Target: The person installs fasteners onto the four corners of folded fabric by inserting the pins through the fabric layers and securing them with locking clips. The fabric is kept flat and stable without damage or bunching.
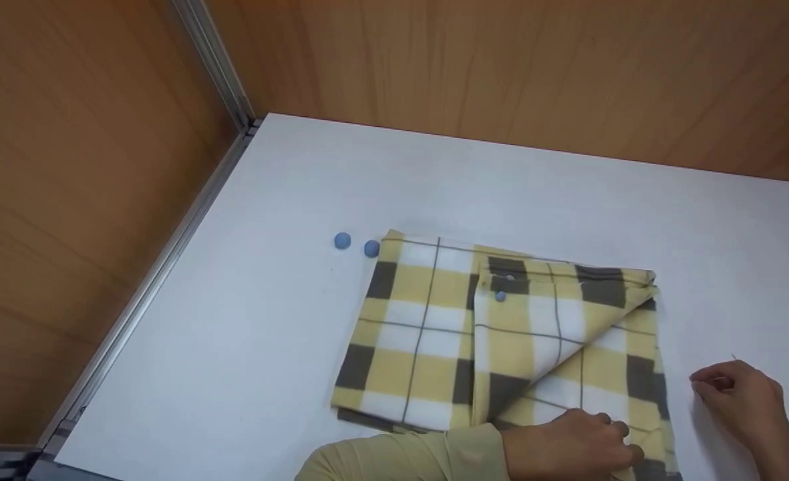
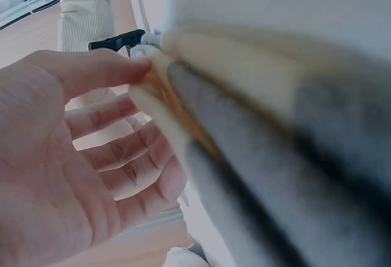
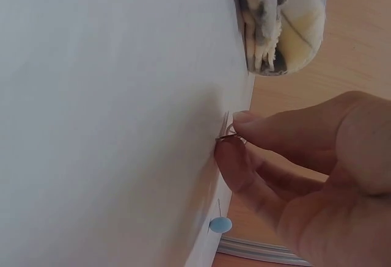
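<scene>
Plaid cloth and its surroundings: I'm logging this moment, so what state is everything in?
Plaid cloth: folded, top layer turned back diagonally
Two blue balls: on the white table, apart from each other
Small blue piece: lying on the cloth
Left hand: pinching the cloth's edge
Right hand: pinching a thin item, too small to identify
Light-blue piece: near the right hand, outside its grip

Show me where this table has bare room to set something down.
Bare: left of the blue balls, toward the metal rail; also between the checked cloth and wooden panel. Crowded: near right, with left grip on cloth, right grip beside it.
</scene>
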Tool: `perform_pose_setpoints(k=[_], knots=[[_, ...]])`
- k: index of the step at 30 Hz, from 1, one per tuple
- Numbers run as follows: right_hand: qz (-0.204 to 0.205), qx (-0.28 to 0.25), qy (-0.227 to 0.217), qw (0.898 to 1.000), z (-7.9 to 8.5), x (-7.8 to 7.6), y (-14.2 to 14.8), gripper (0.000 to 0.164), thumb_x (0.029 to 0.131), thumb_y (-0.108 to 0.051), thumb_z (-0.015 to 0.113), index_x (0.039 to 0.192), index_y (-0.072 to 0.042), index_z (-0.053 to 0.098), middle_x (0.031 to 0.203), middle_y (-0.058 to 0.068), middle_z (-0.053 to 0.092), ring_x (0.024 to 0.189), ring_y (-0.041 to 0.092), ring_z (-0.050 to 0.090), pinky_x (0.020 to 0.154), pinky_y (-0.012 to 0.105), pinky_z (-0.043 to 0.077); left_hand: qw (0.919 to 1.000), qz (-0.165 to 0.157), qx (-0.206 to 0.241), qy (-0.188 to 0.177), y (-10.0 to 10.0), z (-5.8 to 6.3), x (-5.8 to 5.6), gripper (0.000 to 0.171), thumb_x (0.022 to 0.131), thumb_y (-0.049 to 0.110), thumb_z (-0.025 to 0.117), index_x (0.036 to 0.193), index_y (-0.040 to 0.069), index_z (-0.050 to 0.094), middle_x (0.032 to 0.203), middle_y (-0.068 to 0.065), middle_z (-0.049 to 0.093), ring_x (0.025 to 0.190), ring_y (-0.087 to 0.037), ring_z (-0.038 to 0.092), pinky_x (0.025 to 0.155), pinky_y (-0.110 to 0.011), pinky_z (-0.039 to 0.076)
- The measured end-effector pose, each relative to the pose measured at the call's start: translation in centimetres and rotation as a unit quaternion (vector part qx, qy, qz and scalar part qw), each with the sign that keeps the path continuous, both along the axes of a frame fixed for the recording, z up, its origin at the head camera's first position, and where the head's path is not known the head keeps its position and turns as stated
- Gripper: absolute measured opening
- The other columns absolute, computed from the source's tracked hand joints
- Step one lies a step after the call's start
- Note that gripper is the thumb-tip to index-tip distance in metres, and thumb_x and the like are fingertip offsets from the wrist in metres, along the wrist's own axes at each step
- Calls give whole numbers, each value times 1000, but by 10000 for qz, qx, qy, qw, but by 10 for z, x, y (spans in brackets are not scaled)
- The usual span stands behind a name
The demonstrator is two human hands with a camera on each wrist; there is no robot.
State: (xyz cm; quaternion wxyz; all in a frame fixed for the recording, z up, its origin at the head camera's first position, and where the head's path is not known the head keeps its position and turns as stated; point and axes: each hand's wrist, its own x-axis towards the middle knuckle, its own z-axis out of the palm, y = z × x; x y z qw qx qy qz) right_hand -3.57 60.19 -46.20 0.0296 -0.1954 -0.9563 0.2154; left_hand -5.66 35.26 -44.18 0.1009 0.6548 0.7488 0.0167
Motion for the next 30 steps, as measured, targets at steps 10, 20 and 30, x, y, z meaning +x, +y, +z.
perform_pose_setpoints(k=[10, 20, 30], knots=[[-69, 9, -167, 9998, 4, 4, -1, 9, 72, -5, 66, 79, 2, 66, 70, 10, 61, 65, 23, 54, 46, 27, 39, 9994, 127, -8, -311, 7, 4, 4, 19, 91, 37, 42, 104, 29, 54, 82, 13, 50, 64, 2, 46, 48, -13, 38], [-29, 23, -63, 10000, 9, 7, -1, 8, 71, -7, 67, 77, -1, 67, 70, 9, 63, 62, 18, 54, 49, 26, 39, 9995, -159, -174, -232, 10, 9, 2, 23, 94, 32, 39, 113, 31, 52, 109, 16, 48, 89, 0, 48, 55, -15, 41], [-310, 76, 288, 9991, 18, 9, -8, 15, 70, -1, 65, 85, 1, 67, 82, 16, 62, 68, 16, 54, 49, 16, 39, 9928, 353, 234, -1124, 6, 26, -10, 31, 90, 19, 48, 120, 23, 50, 110, 14, 47, 93, 5, 45, 70, -9, 40]])
